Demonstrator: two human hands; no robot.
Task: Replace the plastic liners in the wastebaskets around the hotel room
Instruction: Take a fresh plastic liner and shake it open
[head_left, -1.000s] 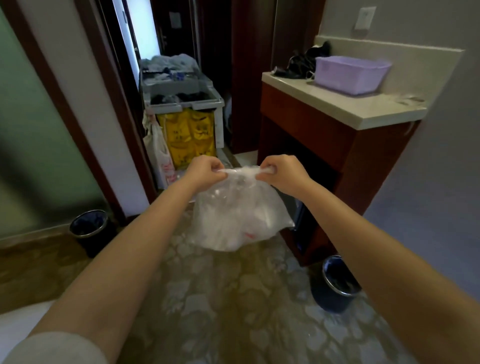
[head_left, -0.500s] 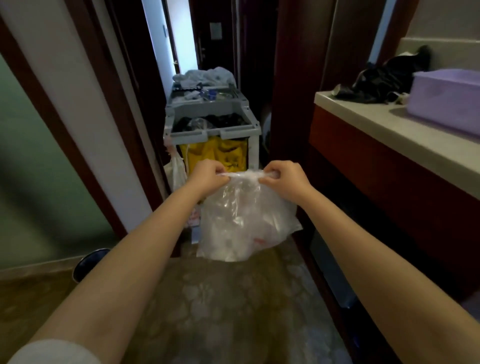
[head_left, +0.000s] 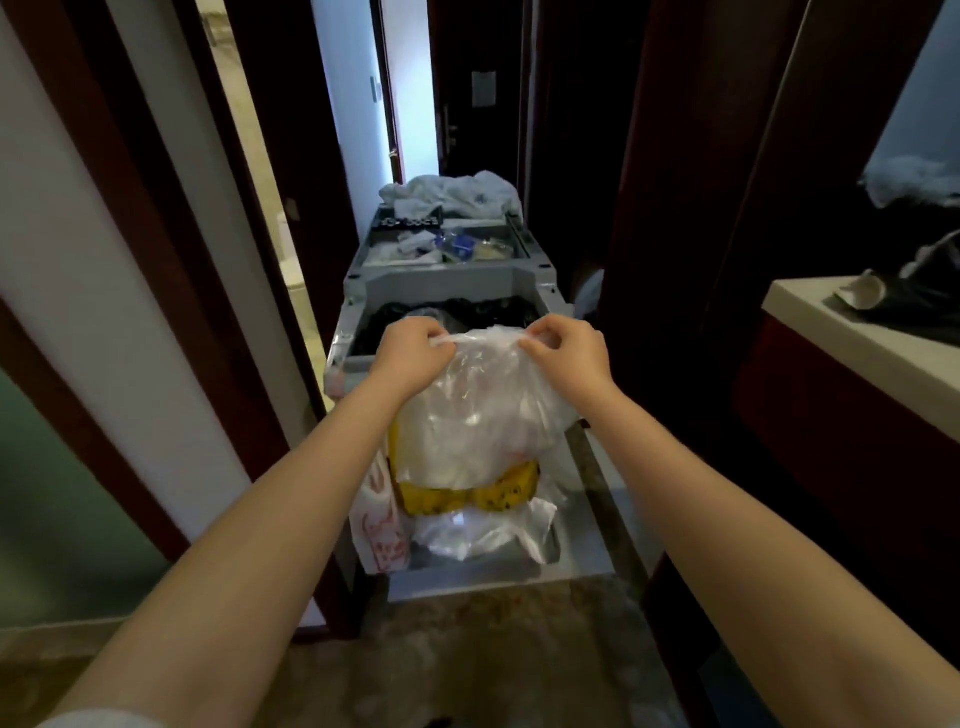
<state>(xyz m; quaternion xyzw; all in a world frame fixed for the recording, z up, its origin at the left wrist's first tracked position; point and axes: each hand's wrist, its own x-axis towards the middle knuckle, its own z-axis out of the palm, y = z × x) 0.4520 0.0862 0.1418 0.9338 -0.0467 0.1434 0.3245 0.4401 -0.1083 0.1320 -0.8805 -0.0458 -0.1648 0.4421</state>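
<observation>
Closer now: the housekeeping cart (head_left: 447, 283) has come up just beyond the filled clear liner (head_left: 478, 415).
My left hand (head_left: 415, 347) and right hand (head_left: 565, 349) each pinch its gathered top edge; it hangs between and below them, in front of the cart's yellow bag (head_left: 457, 500). The surface (head_left: 852, 340) lies well right of my right hand.
</observation>
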